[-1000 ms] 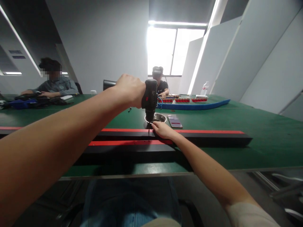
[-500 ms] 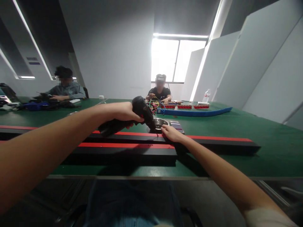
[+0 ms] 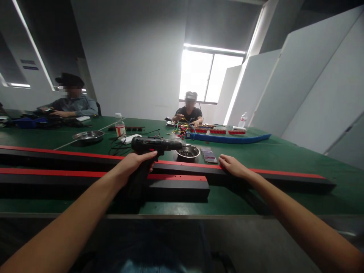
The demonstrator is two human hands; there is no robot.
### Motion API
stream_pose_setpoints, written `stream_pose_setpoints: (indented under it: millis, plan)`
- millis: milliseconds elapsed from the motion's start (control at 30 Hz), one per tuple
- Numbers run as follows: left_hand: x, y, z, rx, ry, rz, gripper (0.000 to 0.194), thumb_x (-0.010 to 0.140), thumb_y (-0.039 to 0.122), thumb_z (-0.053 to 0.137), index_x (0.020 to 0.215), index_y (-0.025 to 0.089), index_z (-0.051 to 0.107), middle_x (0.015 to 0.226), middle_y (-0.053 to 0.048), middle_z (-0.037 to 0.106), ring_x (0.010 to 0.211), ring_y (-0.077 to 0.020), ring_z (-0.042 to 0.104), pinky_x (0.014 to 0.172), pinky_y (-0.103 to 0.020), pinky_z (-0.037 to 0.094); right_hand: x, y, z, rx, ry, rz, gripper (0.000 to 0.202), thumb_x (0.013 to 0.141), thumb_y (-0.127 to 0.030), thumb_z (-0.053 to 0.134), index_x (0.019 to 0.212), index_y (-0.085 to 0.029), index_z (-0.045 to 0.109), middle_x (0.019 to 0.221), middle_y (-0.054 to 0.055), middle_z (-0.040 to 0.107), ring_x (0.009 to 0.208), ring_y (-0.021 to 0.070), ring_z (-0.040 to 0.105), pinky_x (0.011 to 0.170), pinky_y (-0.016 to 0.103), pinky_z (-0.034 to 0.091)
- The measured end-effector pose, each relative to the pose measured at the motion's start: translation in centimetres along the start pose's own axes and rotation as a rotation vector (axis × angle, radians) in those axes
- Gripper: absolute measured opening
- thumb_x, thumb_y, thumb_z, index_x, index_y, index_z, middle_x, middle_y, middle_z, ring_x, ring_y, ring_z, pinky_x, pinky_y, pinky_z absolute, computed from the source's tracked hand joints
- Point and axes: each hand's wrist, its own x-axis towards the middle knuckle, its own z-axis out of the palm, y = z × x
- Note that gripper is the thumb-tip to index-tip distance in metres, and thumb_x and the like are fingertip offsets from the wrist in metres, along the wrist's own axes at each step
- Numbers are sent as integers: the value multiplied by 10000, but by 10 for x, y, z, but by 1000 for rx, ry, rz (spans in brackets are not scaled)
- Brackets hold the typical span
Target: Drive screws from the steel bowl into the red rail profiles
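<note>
My left hand [image 3: 135, 163] is wrapped around the handle of a black cordless drill [image 3: 153, 145], which lies nearly level with its chuck pointing right. The drill tip is above the far beam and close to the rim of a steel bowl [image 3: 187, 157] holding small dark pieces. My right hand [image 3: 233, 165] grips the far long black beam with a red top [image 3: 287, 178], its fingers curled over the far edge. A second red-topped black beam [image 3: 182, 186] lies in front, parallel to it; the drill's lower part hides some of it.
Behind the beams are a shallow steel dish [image 3: 88, 137], a bottle [image 3: 120, 127], a phone-like flat object [image 3: 209, 156] and a blue strip [image 3: 230, 138]. Coloured wires [image 3: 183, 129] lie before one person [image 3: 190, 112]; another person [image 3: 74, 102] sits at far left. The green table's front edge [image 3: 182, 217] is near me.
The drill has lifted off the far beam and swung from pointing down to nearly level. My right hand and the far beam have shifted right.
</note>
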Motion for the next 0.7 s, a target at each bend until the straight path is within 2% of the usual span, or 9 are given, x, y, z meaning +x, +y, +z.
stream_pose_setpoints:
  millis: [200,300,433,567,633,700]
  plan:
    - [4,-21,-1,-245,-45,-73,234,798,325,782,830,117,680,656,-45,652,481,-117,610,410,-186,481,9,0,5,-60,37,4,280,975,-356,417,834,-200,602,860,86,691,748,204,591,688,295,398]
    - [7,-27,-7,-350,-88,-56,192,833,288,743,866,116,665,674,-36,637,497,-111,619,417,-175,489,30,-16,12,-69,85,-24,285,974,-368,460,874,-175,644,900,95,708,791,204,615,710,283,409]
    - [6,-32,-16,-404,-124,-66,199,842,295,733,887,118,653,681,-29,617,508,-115,615,423,-189,502,70,-48,28,-60,147,-60,256,924,-382,582,917,-156,703,938,96,724,812,196,627,701,268,416]
    - [5,-35,-18,-396,-118,-47,230,830,308,750,930,124,656,695,-29,620,528,-121,619,438,-196,510,106,-70,47,-67,0,-48,155,845,-284,660,907,-175,751,891,68,738,748,177,636,645,252,404]
    - [7,-36,-18,-388,-119,-28,236,839,303,743,954,113,663,700,-37,627,541,-115,623,463,-188,519,118,-73,56,-83,-46,33,136,824,-259,659,862,-173,758,835,71,736,715,183,640,620,258,401]
    - [9,-36,-17,-381,-115,-8,234,847,293,737,959,99,670,705,-45,636,550,-110,625,493,-185,534,127,-74,61,-106,-26,128,151,809,-261,666,887,-177,764,869,92,744,747,202,658,627,266,415]
